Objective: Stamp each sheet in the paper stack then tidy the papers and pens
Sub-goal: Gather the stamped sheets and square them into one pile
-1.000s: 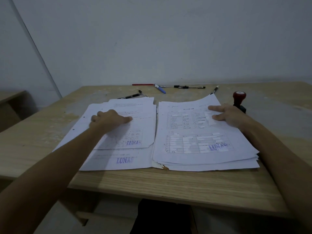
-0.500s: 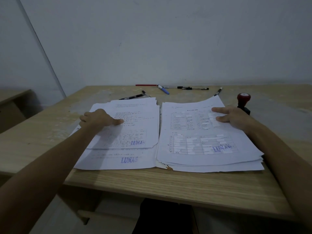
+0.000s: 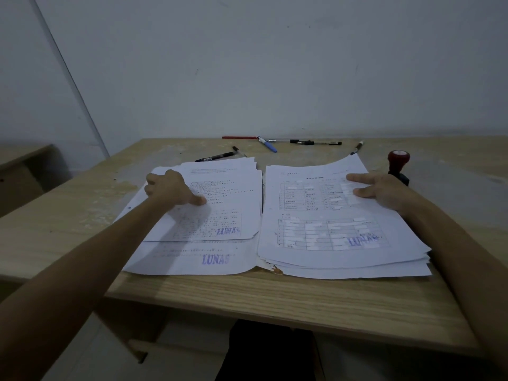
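**Control:** Report any change over the last second.

**Operator:** One item of note. The left hand (image 3: 170, 188) has drawn back toward the left edge of the left pile (image 3: 220, 259). A second ago its thumb lay nearer the middle of the top sheet. Most of that travel took place in the first half second, and I see very little after that.

**Control:** Grip?

**Operator:** The fingers were curled then and are curled now. I cannot tell whether they grip the sheets.

**Control:** Anything else?

**Operator:** My view has drifted, so the desk (image 3: 275, 298) sits slightly further right in frame.
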